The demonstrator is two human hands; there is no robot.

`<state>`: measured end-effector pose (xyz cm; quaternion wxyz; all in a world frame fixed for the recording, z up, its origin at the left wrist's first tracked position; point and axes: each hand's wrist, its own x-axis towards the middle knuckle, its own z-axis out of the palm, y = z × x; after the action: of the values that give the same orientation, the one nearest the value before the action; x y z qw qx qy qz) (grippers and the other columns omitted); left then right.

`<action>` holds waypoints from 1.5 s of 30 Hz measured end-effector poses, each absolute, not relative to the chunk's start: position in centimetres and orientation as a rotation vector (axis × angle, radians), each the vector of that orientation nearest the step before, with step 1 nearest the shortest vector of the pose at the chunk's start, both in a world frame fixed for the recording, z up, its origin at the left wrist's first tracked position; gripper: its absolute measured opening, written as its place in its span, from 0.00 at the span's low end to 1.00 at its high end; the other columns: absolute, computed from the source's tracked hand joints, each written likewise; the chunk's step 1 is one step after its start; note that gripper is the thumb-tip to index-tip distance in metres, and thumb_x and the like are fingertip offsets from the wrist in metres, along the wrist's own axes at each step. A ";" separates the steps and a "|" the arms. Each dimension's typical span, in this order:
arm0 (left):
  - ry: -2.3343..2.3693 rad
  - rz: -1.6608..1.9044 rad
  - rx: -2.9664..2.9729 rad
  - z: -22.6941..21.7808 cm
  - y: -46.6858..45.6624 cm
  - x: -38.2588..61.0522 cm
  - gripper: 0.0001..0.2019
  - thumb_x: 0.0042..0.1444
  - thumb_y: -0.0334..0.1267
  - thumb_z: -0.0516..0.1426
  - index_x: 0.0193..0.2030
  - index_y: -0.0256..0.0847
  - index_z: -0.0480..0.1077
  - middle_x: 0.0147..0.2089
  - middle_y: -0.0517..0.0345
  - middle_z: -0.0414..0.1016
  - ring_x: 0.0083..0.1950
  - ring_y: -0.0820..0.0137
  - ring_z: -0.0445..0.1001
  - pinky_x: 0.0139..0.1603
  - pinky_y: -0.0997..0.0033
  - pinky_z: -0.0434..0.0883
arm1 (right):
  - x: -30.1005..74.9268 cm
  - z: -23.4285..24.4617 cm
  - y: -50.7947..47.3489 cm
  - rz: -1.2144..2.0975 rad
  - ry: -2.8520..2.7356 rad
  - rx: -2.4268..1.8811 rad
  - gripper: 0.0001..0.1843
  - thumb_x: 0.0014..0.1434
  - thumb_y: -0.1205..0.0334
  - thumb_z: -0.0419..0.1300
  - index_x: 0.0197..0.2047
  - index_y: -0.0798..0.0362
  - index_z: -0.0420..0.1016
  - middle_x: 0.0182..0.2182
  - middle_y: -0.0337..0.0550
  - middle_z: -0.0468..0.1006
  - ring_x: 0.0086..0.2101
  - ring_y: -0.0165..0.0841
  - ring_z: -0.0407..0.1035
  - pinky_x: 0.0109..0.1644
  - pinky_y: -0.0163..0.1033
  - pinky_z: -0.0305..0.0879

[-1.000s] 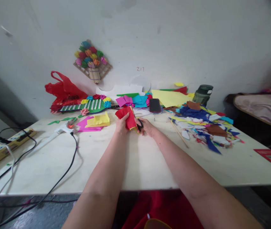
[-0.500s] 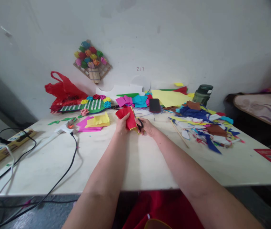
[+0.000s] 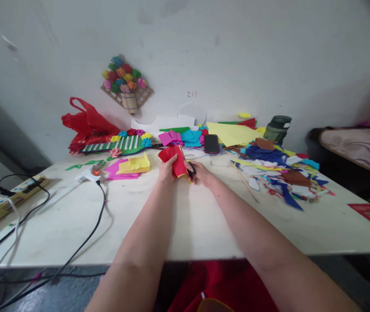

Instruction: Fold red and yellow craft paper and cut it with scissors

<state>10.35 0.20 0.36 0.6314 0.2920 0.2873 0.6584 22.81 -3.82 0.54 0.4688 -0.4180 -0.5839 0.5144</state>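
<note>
Above the middle of the white table [image 3: 201, 221], my left hand [image 3: 168, 170] grips a piece of red paper [image 3: 179, 164], the thumb pressed on its face. A thin yellow edge shows along the red paper's right side and bottom. My right hand [image 3: 201, 172] is closed around the black handles of a pair of scissors [image 3: 191, 168], whose blades lie along the paper's right edge. Whether the blades are parted is too small to tell. Left of my hands lie yellow paper [image 3: 135, 164] and magenta paper [image 3: 115, 170]. A dark phone [image 3: 211, 144] rests just beyond them.
Paper scraps [image 3: 279, 169] are heaped at the right, with a thin stick [image 3: 246, 184] beside them. A green bottle [image 3: 277, 129] stands behind. At the left are a power strip [image 3: 12, 199], cables, a red plastic bag [image 3: 89, 123] and a green flowered craft piece [image 3: 128, 145].
</note>
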 end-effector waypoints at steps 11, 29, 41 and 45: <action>0.667 1.516 0.645 0.5 0.0 10.4 0.10 0.42 0.30 0.63 0.32 0.33 0.68 0.27 0.54 0.74 0.26 0.68 0.74 0.32 0.68 0.73 | 22.8 0.1 -3.5 1.248 -1.420 -1.048 0.20 0.49 0.43 0.58 0.28 0.53 0.62 0.13 0.30 0.63 0.11 0.23 0.57 0.09 0.27 0.49; 0.656 1.451 0.689 0.4 0.0 10.2 0.08 0.42 0.30 0.62 0.32 0.35 0.69 0.28 0.52 0.75 0.29 0.65 0.75 0.35 0.64 0.73 | 22.9 0.6 -3.9 1.300 -1.420 -0.987 0.23 0.49 0.40 0.56 0.27 0.54 0.63 0.16 0.34 0.66 0.13 0.24 0.61 0.09 0.27 0.51; 0.621 1.427 0.698 0.4 -0.1 10.3 0.10 0.42 0.30 0.62 0.33 0.35 0.69 0.29 0.52 0.75 0.29 0.66 0.75 0.35 0.64 0.74 | 22.8 0.5 -3.7 1.252 -1.390 -0.991 0.23 0.48 0.41 0.56 0.27 0.54 0.63 0.15 0.33 0.65 0.13 0.23 0.60 0.09 0.26 0.51; 0.631 1.437 0.707 0.1 0.2 10.3 0.11 0.41 0.30 0.63 0.33 0.35 0.69 0.29 0.51 0.75 0.29 0.65 0.75 0.34 0.64 0.74 | 22.7 0.5 -3.7 1.257 -1.375 -0.998 0.21 0.49 0.42 0.57 0.27 0.54 0.63 0.16 0.32 0.65 0.13 0.23 0.60 0.08 0.27 0.51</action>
<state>10.30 0.19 0.14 0.6520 0.3116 0.2779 0.6329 22.70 -3.72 0.52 0.4918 -0.4110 -0.5664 0.5180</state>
